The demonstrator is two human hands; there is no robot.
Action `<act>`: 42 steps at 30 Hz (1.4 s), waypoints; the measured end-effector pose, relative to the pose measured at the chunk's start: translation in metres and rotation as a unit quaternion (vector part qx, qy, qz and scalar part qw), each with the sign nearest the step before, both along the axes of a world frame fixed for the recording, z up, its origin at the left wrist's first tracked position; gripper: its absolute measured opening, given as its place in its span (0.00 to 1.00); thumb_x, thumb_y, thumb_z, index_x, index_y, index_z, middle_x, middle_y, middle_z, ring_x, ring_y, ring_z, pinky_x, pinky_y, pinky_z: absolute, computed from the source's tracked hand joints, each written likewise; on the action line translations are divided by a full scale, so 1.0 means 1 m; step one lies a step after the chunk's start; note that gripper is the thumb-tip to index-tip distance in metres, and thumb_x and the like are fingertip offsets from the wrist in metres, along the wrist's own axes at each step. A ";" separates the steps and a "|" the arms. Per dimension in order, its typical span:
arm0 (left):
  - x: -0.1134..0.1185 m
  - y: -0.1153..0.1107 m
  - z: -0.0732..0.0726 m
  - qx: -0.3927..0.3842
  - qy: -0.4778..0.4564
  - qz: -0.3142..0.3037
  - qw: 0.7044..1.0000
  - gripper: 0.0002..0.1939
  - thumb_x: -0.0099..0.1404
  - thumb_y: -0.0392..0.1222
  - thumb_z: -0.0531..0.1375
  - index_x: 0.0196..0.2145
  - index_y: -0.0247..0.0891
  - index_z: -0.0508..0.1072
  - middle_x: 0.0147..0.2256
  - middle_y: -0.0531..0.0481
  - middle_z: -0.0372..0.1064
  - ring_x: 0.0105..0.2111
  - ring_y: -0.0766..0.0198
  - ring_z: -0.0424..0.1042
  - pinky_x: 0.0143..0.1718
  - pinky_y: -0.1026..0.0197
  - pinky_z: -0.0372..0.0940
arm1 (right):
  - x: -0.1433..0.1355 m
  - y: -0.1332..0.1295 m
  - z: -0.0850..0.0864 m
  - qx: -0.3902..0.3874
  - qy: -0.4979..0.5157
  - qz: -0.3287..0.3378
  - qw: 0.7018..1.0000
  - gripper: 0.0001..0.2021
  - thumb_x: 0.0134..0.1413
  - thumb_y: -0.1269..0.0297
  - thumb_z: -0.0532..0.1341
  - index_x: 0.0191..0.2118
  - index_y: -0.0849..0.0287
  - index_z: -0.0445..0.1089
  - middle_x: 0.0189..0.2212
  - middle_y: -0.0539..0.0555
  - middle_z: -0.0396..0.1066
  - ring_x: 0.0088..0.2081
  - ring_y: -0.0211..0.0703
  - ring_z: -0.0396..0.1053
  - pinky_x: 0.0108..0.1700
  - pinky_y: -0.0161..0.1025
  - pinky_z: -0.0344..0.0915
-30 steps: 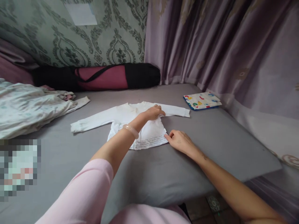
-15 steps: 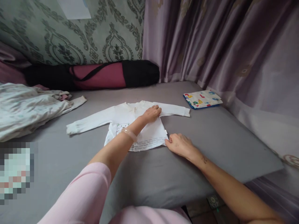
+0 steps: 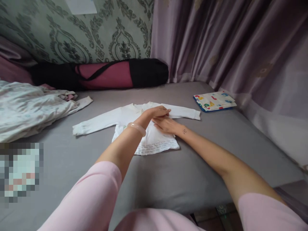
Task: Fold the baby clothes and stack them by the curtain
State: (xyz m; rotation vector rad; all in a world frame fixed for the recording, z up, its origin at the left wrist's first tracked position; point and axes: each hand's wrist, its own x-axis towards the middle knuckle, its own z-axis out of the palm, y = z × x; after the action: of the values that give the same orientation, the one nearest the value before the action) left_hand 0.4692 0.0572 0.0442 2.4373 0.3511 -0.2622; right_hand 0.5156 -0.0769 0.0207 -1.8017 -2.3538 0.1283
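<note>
A small white long-sleeved baby shirt (image 3: 156,141) lies spread on the grey bed sheet, its neckline away from me and both sleeves stretched out sideways. Rows of small print run along its hem. My left hand (image 3: 160,111) rests at the top of the right sleeve, fingers bent down and closed on the cloth, partly hidden from view. Just below it, my right hand (image 3: 166,124) lies flat on the shirt's right side with fingers stretched to the left, close beneath the left hand. My left forearm covers part of the shirt front.
Folded cloth with a colourful print (image 3: 214,101) lies at the right near the curtain (image 3: 183,41). A long black and maroon bag (image 3: 108,75) sits against the wall. Crumpled pale patterned clothing (image 3: 31,106) is at the left. A blurred patch (image 3: 22,173) covers something at lower left.
My right hand has let go of the shirt's lower right corner and moved up and left onto its side. My left hand stays near the sleeve top. The view has shifted slightly.
</note>
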 end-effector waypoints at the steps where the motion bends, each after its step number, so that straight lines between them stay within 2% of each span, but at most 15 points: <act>1: 0.001 -0.002 0.001 0.010 0.001 -0.005 1.000 0.25 0.70 0.50 0.44 0.41 0.36 0.77 0.42 0.48 0.77 0.39 0.64 0.74 0.43 0.66 0.65 | 0.002 0.004 -0.002 0.000 -0.004 -0.008 1.000 0.17 0.64 0.65 0.49 0.55 0.63 0.63 0.55 0.64 0.65 0.57 0.56 0.61 0.57 0.56 0.58; 3: 0.004 -0.006 0.001 0.029 -0.001 -0.016 0.999 0.23 0.70 0.47 0.45 0.40 0.35 0.77 0.41 0.46 0.77 0.38 0.63 0.73 0.43 0.66 0.64 | 0.004 0.005 -0.005 0.006 -0.006 -0.005 1.000 0.19 0.64 0.62 0.50 0.57 0.64 0.61 0.57 0.66 0.63 0.60 0.58 0.58 0.59 0.59 0.54; 6: 0.006 -0.009 0.000 0.048 0.007 -0.010 0.999 0.22 0.70 0.45 0.45 0.42 0.33 0.77 0.40 0.45 0.76 0.37 0.63 0.73 0.42 0.65 0.64 | -0.001 -0.006 -0.007 0.011 0.007 0.033 0.999 0.24 0.64 0.58 0.50 0.62 0.65 0.56 0.61 0.66 0.58 0.64 0.59 0.52 0.63 0.61 0.48; 9: 0.006 -0.010 0.001 0.084 0.005 -0.016 0.996 0.23 0.70 0.44 0.44 0.42 0.34 0.76 0.41 0.46 0.76 0.36 0.64 0.73 0.41 0.66 0.64 | -0.011 -0.023 -0.008 -0.002 0.024 0.065 0.998 0.28 0.65 0.56 0.50 0.66 0.64 0.51 0.65 0.65 0.51 0.67 0.55 0.45 0.66 0.59 0.42; 13: 0.004 -0.009 -0.002 0.108 -0.015 -0.036 0.993 0.17 0.67 0.40 0.50 0.42 0.34 0.77 0.44 0.47 0.75 0.41 0.64 0.72 0.43 0.68 0.63 | -0.025 -0.045 -0.009 -0.028 0.024 0.061 0.997 0.30 0.66 0.54 0.49 0.68 0.63 0.47 0.68 0.63 0.45 0.69 0.49 0.38 0.68 0.55 0.37; 20: 0.001 -0.012 -0.010 0.132 -0.046 -0.032 0.990 0.16 0.63 0.36 0.53 0.44 0.34 0.78 0.41 0.46 0.77 0.38 0.62 0.73 0.40 0.66 0.64 | -0.051 -0.074 0.001 -0.063 0.035 0.062 0.995 0.28 0.68 0.55 0.46 0.68 0.63 0.47 0.69 0.61 0.42 0.69 0.46 0.35 0.68 0.53 0.33; 24: -0.004 -0.018 -0.017 0.174 -0.085 -0.034 0.981 0.16 0.63 0.34 0.52 0.44 0.35 0.78 0.43 0.44 0.75 0.44 0.60 0.72 0.48 0.63 0.63 | -0.071 -0.096 0.008 -0.095 0.049 0.064 0.992 0.28 0.67 0.57 0.46 0.68 0.64 0.46 0.69 0.60 0.42 0.69 0.46 0.35 0.69 0.52 0.32; 27: -0.017 -0.022 -0.021 0.187 -0.124 -0.040 0.974 0.16 0.65 0.36 0.53 0.46 0.36 0.76 0.47 0.42 0.72 0.49 0.57 0.69 0.51 0.59 0.61 | -0.085 -0.115 0.015 -0.120 0.060 0.055 0.989 0.31 0.66 0.57 0.48 0.69 0.66 0.44 0.69 0.61 0.39 0.69 0.47 0.34 0.69 0.50 0.34; 29: -0.035 -0.021 -0.021 0.164 -0.152 -0.058 0.973 0.16 0.66 0.38 0.53 0.50 0.35 0.72 0.49 0.41 0.71 0.50 0.58 0.69 0.52 0.59 0.62 | -0.092 -0.127 0.023 -0.142 0.065 0.055 0.986 0.32 0.65 0.56 0.50 0.69 0.67 0.43 0.69 0.61 0.37 0.69 0.49 0.34 0.69 0.50 0.36; 31: -0.062 -0.015 -0.019 0.136 -0.193 -0.061 0.970 0.17 0.68 0.39 0.53 0.52 0.34 0.69 0.51 0.40 0.69 0.49 0.60 0.69 0.52 0.61 0.62 | -0.095 -0.133 0.037 -0.161 0.075 0.068 0.982 0.33 0.65 0.55 0.51 0.69 0.68 0.46 0.69 0.62 0.39 0.69 0.51 0.36 0.69 0.50 0.39; 34: -0.119 0.006 -0.014 0.133 -0.264 -0.020 0.955 0.16 0.70 0.40 0.50 0.51 0.33 0.69 0.50 0.39 0.69 0.49 0.60 0.69 0.51 0.59 0.63 | -0.097 -0.126 0.057 -0.161 0.112 0.103 0.975 0.25 0.65 0.55 0.51 0.62 0.62 0.61 0.64 0.60 0.56 0.65 0.49 0.53 0.67 0.48 0.47; 36: -0.164 0.025 -0.012 0.159 -0.294 0.037 0.942 0.15 0.70 0.40 0.51 0.49 0.33 0.70 0.48 0.39 0.69 0.48 0.60 0.70 0.51 0.57 0.64 | -0.099 -0.108 0.064 -0.131 0.146 0.120 0.973 0.19 0.67 0.59 0.49 0.56 0.57 0.69 0.57 0.56 0.68 0.60 0.44 0.62 0.65 0.45 0.52; 37: -0.186 0.034 -0.012 0.177 -0.296 0.066 0.936 0.14 0.69 0.41 0.52 0.48 0.34 0.70 0.47 0.39 0.70 0.47 0.59 0.70 0.51 0.56 0.64 | -0.100 -0.095 0.064 -0.107 0.159 0.120 0.974 0.18 0.68 0.60 0.48 0.54 0.56 0.70 0.55 0.55 0.70 0.58 0.43 0.64 0.64 0.44 0.54; 39: -0.228 0.051 -0.013 0.216 -0.277 0.102 0.931 0.14 0.68 0.41 0.53 0.48 0.34 0.71 0.47 0.40 0.70 0.48 0.57 0.70 0.52 0.54 0.64 | -0.103 -0.063 0.057 -0.050 0.167 0.100 0.979 0.20 0.68 0.62 0.46 0.57 0.59 0.68 0.57 0.57 0.68 0.60 0.43 0.61 0.65 0.44 0.53; 42: -0.274 0.066 -0.021 0.257 -0.223 0.128 0.932 0.15 0.67 0.43 0.55 0.48 0.34 0.72 0.48 0.39 0.71 0.49 0.55 0.70 0.52 0.52 0.64 | -0.113 -0.012 0.035 -0.016 0.131 0.061 0.989 0.24 0.67 0.60 0.44 0.63 0.63 0.59 0.64 0.61 0.56 0.66 0.48 0.50 0.67 0.51 0.48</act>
State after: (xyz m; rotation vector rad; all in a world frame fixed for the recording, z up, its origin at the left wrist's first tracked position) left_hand 0.1953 0.1235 0.0237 2.8124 0.5775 0.5613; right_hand 0.4029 -0.0891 0.0556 -1.5443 -2.2825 0.3954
